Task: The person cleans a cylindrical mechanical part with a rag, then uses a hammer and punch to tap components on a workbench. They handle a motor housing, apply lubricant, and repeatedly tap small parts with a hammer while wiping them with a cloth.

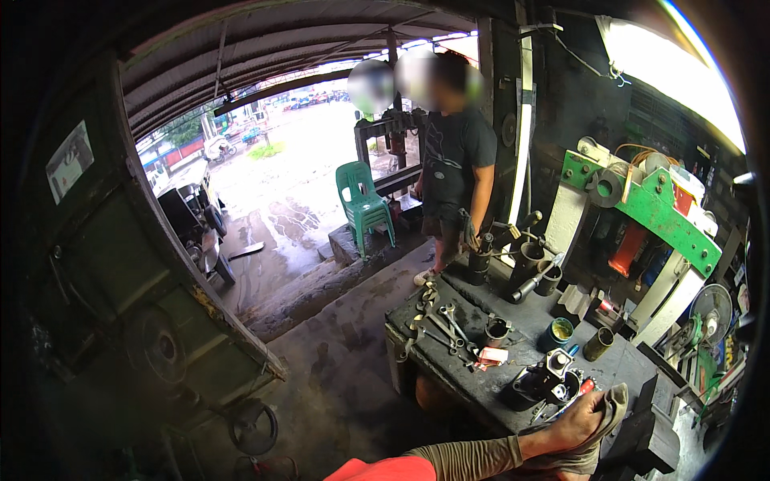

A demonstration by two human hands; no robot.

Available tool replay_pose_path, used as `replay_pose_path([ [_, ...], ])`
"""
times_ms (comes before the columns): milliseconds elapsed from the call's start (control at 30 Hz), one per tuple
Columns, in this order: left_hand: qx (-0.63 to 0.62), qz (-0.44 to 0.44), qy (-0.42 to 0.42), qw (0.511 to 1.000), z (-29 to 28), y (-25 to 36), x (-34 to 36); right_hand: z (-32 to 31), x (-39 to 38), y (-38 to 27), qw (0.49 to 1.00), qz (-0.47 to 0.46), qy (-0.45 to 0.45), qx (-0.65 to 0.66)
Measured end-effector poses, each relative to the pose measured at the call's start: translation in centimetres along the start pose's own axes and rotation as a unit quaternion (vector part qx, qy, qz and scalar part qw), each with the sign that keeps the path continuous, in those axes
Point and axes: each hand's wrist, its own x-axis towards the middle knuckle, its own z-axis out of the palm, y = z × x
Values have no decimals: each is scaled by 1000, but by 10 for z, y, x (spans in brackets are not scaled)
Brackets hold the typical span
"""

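My left hand (576,422) reaches in from the lower edge, its forearm in an olive sleeve below a red shirt sleeve. Its fingers are closed on an olive-grey cloth (614,407), possibly a glove, that stands up beyond them. Just below the wrist is another olive fabric-covered shape (579,460); it may be my right hand or sleeve, and no fingers show there. Close beyond my left hand, on the dark workbench (473,301), a metal machine part (553,370) with a silver top sits beside a red-handled tool (587,387).
Several wrenches (449,327), a red-and-white packet (491,357), a blue tin (559,330) and metal cylinders (598,343) crowd the bench. Behind it stands a green-and-white press frame (642,212). A person (457,152) stands at the far end, near stacked green chairs (362,204).
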Motion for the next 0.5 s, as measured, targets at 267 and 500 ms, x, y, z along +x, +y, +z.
replay_pose_path([
  [267, -110, -113, 159, 975, -60, -44, -23, -3, 13, -2, 1000, -3, 18, -7],
  [500, -41, 26, -2, 999, -10, -25, -16, -13, 12, 0, 1000, 9, 29, -10],
])
